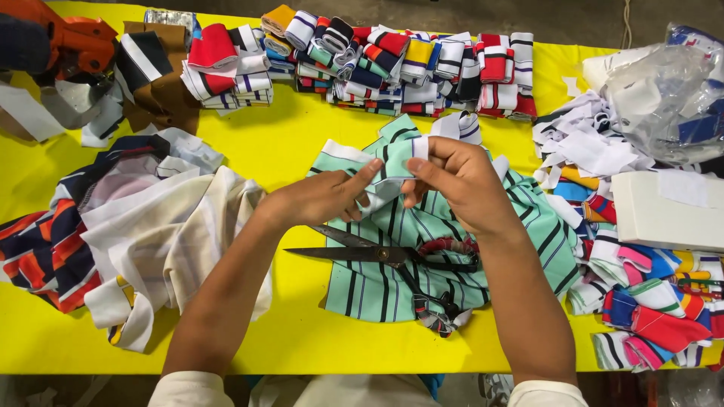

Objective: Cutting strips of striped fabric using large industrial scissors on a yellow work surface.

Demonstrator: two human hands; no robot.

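Folded striped collars (392, 64) line the yellow table's (286, 143) far edge; white box (664, 211) at right

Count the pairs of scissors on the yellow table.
1. The scissors lie open on the yellow table, blades pointing left, handles on the green striped cloth just below both hands. More could be hidden under the fabric piles.

Bright, even overhead light; soft shadows under the forearms, sharp focus, slight wide-angle bending at the edges
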